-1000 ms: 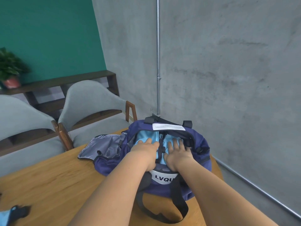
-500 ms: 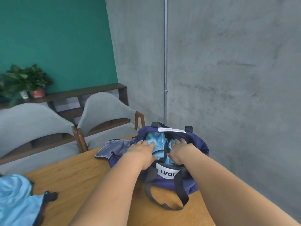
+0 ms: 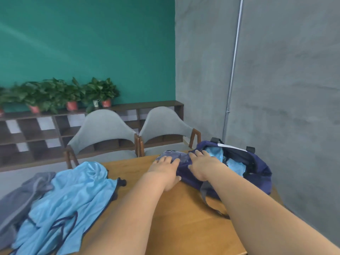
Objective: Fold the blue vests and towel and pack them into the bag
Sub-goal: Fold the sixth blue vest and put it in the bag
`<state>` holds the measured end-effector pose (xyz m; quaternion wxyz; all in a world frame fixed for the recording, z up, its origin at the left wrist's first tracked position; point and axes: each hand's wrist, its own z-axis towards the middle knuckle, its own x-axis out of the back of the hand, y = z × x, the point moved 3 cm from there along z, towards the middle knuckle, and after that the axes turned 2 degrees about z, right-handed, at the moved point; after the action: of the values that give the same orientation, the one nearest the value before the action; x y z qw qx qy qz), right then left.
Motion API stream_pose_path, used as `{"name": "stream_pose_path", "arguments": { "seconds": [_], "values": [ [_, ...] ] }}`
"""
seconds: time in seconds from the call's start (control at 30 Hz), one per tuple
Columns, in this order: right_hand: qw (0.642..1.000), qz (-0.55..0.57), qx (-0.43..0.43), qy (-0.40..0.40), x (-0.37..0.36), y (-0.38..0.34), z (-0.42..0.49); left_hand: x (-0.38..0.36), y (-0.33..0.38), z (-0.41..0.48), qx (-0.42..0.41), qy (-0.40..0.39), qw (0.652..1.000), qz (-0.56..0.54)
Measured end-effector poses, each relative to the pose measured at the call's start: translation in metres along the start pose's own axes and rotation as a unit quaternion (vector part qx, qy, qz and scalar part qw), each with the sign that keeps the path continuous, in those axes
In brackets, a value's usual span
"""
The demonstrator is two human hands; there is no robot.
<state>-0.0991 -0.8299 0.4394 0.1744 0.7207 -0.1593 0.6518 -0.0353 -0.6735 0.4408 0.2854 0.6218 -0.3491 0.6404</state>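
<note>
Head view: left hand [image 3: 165,169] and right hand [image 3: 204,165], fingers straight, rest on bag [image 3: 262,174] edge.

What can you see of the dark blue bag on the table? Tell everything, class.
The bag is soft navy fabric, slumped at the far right corner of the wooden table. Its top gapes open, showing light blue cloth inside. A greyish flap lies spread leftward; a grey strap loops in front. Left hand and right hand rest flat on it.
</note>
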Motion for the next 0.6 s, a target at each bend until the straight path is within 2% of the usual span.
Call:
{"name": "stream_pose_path", "arguments": {
  "seconds": [0.1, 0.37, 0.6],
  "values": [
    [0.999, 0.005, 0.043, 0.008, -0.010, -0.039, -0.001, -0.010, -0.025, -0.034, 0.035, -0.009, 0.999, -0.012],
    [0.990, 0.002, 0.139, -0.032, -0.044, -0.150, -0.016, -0.057, -0.093, -0.106, 0.120, -0.047, 0.991, -0.034],
    [0.970, 0.042, 0.225, -0.081, -0.088, -0.232, -0.026, -0.125, -0.154, -0.160, 0.196, -0.024, 0.980, -0.026]
  ]
}}
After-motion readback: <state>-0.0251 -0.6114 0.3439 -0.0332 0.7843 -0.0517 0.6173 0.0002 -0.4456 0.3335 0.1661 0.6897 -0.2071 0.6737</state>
